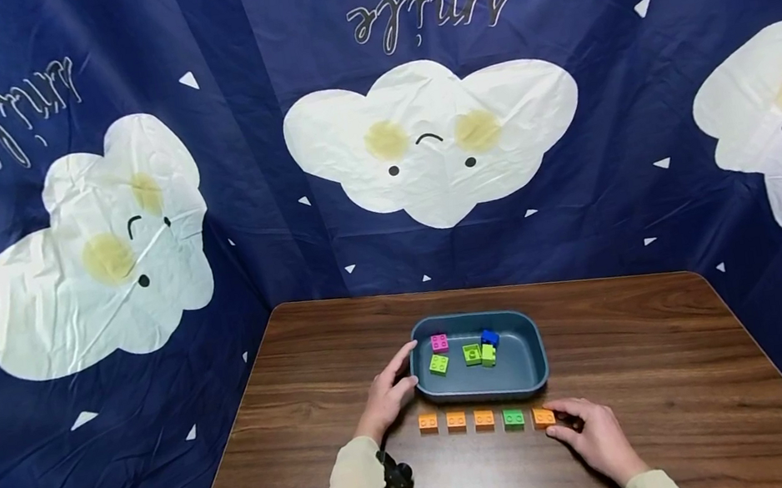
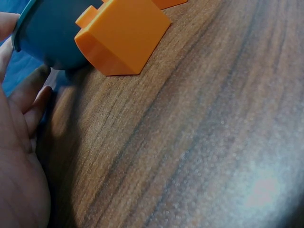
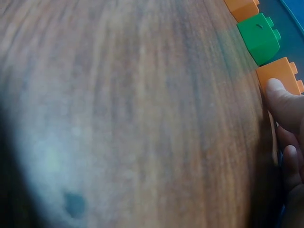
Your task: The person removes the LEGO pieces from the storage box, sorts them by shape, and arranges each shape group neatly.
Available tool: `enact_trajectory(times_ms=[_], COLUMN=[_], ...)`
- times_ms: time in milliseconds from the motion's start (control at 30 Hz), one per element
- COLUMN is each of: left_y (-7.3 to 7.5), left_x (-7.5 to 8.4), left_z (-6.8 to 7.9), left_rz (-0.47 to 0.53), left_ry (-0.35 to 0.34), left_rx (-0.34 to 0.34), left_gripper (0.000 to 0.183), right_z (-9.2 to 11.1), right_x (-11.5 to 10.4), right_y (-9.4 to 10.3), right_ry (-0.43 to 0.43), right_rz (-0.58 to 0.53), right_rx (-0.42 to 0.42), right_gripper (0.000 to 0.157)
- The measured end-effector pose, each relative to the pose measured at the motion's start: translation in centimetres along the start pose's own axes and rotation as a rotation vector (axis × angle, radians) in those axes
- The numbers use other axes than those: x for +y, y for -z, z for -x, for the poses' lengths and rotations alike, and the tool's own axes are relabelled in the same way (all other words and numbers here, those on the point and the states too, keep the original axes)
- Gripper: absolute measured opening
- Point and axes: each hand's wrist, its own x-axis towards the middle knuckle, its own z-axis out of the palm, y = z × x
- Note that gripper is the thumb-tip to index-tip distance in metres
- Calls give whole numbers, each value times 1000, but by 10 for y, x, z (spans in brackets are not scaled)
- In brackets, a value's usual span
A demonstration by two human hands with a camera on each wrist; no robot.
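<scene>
My right hand point(image 1: 596, 434) pinches an orange toy brick point(image 1: 543, 418) at the right end of a row on the table. The right wrist view shows the thumb point(image 3: 285, 105) pressed against this brick's side. Left of it in the row stand a green brick point(image 1: 513, 420) and three more orange bricks point(image 1: 484, 420). Behind the row is a dark teal bin point(image 1: 519, 391). My left hand point(image 1: 384, 399) touches the bin's left side with fairly straight fingers. Inside lie a pink brick point(image 1: 439, 343), a blue brick point(image 1: 489, 337) and three lime green bricks point(image 1: 439, 365).
The brown wooden table point(image 1: 297, 427) ends at the back against a dark blue curtain point(image 1: 250, 214) printed with white clouds. A black wrist device point(image 1: 398, 474) sits at the left sleeve, low over the table.
</scene>
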Motion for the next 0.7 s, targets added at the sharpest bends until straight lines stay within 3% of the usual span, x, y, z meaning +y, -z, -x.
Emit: enact_trajectory(times_ms=[367, 700], left_y=[0, 0], left_x=[-1, 0], left_z=[0, -1], left_rz=[14, 3], left_ry=[-2, -26], left_rx=[-1, -3], left_gripper=[65, 65], right_z=[1, -1], right_x=[1, 0], right_y=[-1, 1], right_ry=[3, -51], right_rz=[-5, -34], right_rx=[-3, -31], right_gripper=[39, 39])
